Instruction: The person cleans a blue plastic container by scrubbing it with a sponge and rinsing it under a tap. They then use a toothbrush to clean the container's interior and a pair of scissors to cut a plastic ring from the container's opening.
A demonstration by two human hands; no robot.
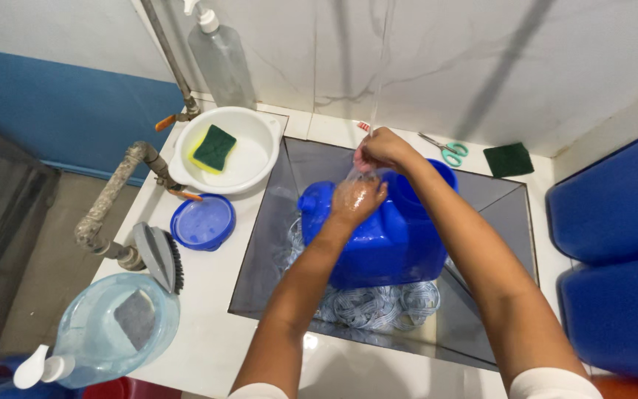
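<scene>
While water streams down from above, the left hand point(357, 198) presses flat and open on the blue jug point(385, 236) in the sink point(260, 251); the right hand point(380, 150), fingers pinched together, holds nothing I can discern, just above the jug's far side.

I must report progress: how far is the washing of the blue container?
Done: its blue lid lies off on the counter. In hand: left hand and right hand are wet above the blue container. Left: the sponge sits unused in the white basin.
</scene>
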